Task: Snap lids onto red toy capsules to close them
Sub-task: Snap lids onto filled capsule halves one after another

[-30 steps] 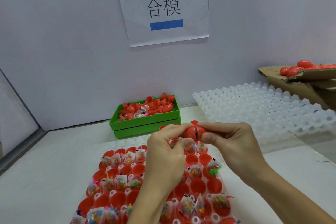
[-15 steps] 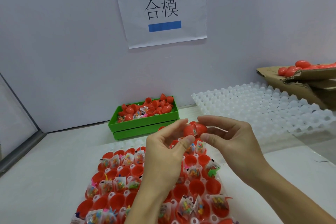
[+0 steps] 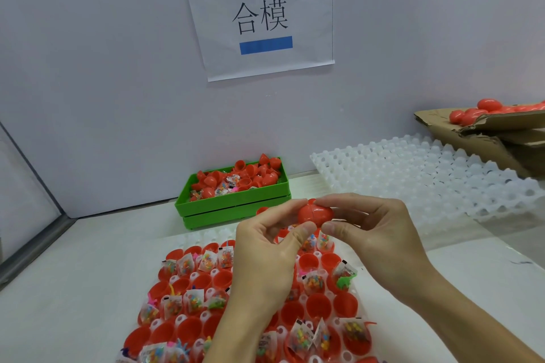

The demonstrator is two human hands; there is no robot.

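A red toy capsule (image 3: 315,214) lies sideways in the air between both hands, its two halves joined with a seam showing. My left hand (image 3: 267,259) pinches its left end with thumb and forefinger. My right hand (image 3: 374,240) pinches its right end the same way. Below them a white cell tray (image 3: 203,237) holds several open red capsule bottoms (image 3: 318,305), many with small packets of coloured toys inside. A green bin (image 3: 236,205) behind the tray is heaped with loose red capsule halves (image 3: 256,172).
An empty white cell tray (image 3: 427,177) lies at the right. A cardboard box (image 3: 486,132) with closed red capsules (image 3: 477,112) sits at the far right. A paper sign (image 3: 262,15) hangs on the grey wall behind. A grey partition edge (image 3: 32,247) runs along the left.
The capsule was pressed together between both hands; now the fingers have loosened to a fingertip pinch on its ends, and it sits slightly further right.
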